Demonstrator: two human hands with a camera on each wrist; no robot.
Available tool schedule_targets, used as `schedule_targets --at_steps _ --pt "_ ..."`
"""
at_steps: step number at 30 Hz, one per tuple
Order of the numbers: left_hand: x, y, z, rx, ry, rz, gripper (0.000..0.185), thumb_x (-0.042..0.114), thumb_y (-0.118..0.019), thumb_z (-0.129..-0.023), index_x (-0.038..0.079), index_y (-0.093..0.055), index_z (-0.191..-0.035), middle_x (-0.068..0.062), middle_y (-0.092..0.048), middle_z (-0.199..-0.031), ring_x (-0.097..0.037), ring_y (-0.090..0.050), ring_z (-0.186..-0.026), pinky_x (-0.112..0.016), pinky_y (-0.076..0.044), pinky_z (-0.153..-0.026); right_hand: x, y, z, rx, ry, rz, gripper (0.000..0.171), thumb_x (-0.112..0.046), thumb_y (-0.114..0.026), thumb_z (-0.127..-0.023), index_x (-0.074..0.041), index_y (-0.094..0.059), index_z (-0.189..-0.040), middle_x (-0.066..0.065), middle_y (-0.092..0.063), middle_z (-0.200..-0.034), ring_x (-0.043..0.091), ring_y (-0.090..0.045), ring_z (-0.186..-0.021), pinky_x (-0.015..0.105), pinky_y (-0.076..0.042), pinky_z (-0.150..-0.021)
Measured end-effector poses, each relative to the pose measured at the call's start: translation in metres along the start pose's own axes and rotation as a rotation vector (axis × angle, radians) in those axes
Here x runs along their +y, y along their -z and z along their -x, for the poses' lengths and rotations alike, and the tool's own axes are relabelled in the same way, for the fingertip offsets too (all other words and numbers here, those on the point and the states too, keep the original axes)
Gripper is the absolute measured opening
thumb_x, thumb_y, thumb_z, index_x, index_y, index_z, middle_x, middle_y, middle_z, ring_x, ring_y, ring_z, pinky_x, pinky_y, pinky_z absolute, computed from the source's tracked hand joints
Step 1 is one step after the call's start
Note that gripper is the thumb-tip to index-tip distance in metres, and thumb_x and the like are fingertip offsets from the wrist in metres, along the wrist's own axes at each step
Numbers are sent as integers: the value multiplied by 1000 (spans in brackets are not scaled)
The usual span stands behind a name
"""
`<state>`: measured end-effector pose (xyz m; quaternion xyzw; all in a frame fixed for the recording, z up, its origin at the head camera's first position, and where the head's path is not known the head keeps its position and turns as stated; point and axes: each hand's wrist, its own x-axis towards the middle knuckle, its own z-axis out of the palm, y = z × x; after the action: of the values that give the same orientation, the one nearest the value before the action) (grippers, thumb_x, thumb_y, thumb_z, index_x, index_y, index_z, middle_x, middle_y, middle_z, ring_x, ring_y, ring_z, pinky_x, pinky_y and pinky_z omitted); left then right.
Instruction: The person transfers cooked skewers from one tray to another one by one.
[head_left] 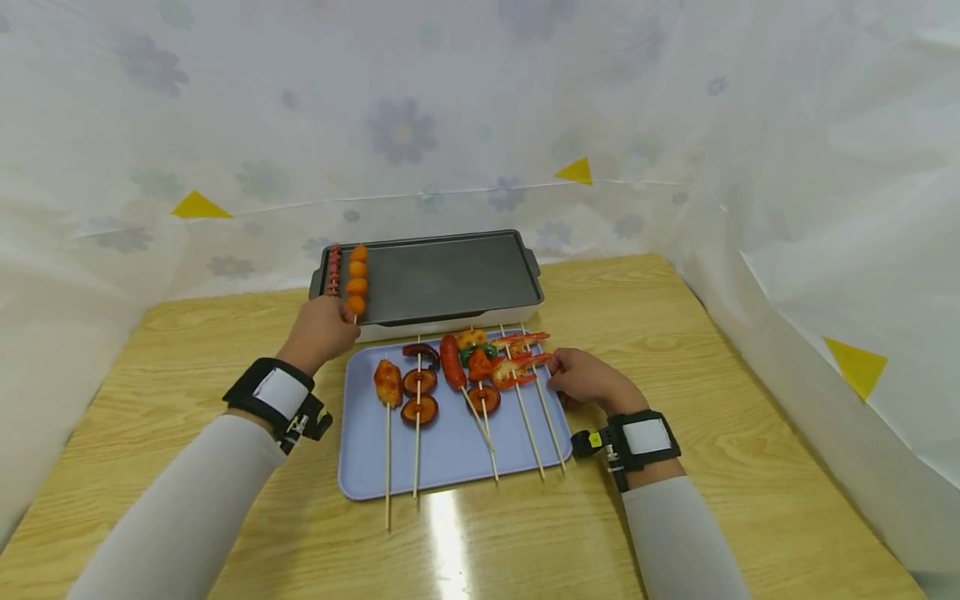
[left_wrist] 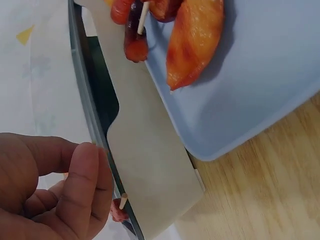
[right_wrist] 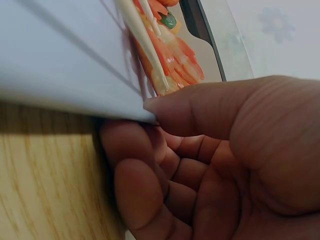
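My left hand (head_left: pixel 322 332) is at the near left corner of the grill pan (head_left: pixel 450 279), thumb and fingertips pinching the short stick end of a skewer of orange balls (head_left: pixel 357 275). That skewer lies along the pan beside a skewer of small red pieces (head_left: pixel 333 271). With my right hand (head_left: pixel 588 379) I grip the right rim of a light-blue tray (head_left: pixel 442 458), thumb above and curled fingers underneath in the right wrist view. Closest to this hand are the shrimp skewers (head_left: pixel 517 371) on the tray.
Also on the tray lie a chicken-like piece on a stick (head_left: pixel 387 383), a skewer of octopus tentacle and round brown slices (head_left: pixel 418 396), a sausage skewer (head_left: pixel 453 362) and a mixed skewer (head_left: pixel 480 367). Sticks overhang its near edge. A flowered sheet (head_left: pixel 405 167) hangs behind the wooden table (head_left: pixel 637 308).
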<state>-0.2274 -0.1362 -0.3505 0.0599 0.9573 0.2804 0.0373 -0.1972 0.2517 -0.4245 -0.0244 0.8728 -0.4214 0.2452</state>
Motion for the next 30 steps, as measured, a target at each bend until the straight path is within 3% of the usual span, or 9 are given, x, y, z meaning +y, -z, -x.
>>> schedule_targets --at_steps 4,6,8,12,17,22,30 --pt "0 3 9 24 3 113 11 6 -54 -87 2 -56 -77 -7 -55 -66 -19 -49 -57 -31 -36 -51 1 0 0 12 -13 -2 12 -4 -56 -93 0 -52 -103 12 -57 -83 21 -57 -67 31 -48 -57" --pt "0 4 16 28 21 182 12 10 -54 -91 -1 -58 -92 -13 -62 -82 -24 -58 -69 -32 -42 -55 0 0 0 13 -17 -4 12 -4 -56 -93 0 -52 -104 13 -57 -83 21 -57 -67 31 -48 -57" --pt "1 4 24 34 39 235 19 13 -54 -93 -3 -59 -104 -16 -64 -93 -26 -62 -79 -33 -46 -60 0 0 0 10 -20 -11 12 -4 -56 -93 0 -53 -104 13 -57 -84 21 -57 -67 31 -49 -57" --pt "8 0 37 56 64 305 25 13 -55 -96 -5 -58 -112 -16 -62 -97 -26 -63 -82 -31 -51 -66 0 0 -1 8 -14 -13 12 -4 -56 -94 1 -52 -104 13 -56 -85 21 -57 -67 31 -49 -57" --pt "14 -8 54 76 67 310 21 11 -56 -96 -4 -57 -110 -16 -62 -94 -24 -64 -78 -30 -52 -65 1 0 -1 15 -11 0 12 -3 -56 -93 0 -53 -104 11 -56 -83 19 -57 -65 29 -50 -56" --pt "15 -16 70 38 50 272 17 9 -56 -95 -4 -56 -106 -14 -61 -89 -22 -61 -73 -31 -49 -60 -1 1 0 13 2 30 10 -4 -56 -94 1 -53 -102 12 -57 -81 20 -57 -63 29 -49 -55" --pt "10 -25 92 -21 74 295 14 6 -57 -94 -5 -56 -104 -13 -61 -87 -19 -62 -70 -32 -50 -61 0 0 -1 -1 9 38 11 -5 -56 -94 1 -52 -103 12 -57 -81 19 -58 -63 28 -50 -55"
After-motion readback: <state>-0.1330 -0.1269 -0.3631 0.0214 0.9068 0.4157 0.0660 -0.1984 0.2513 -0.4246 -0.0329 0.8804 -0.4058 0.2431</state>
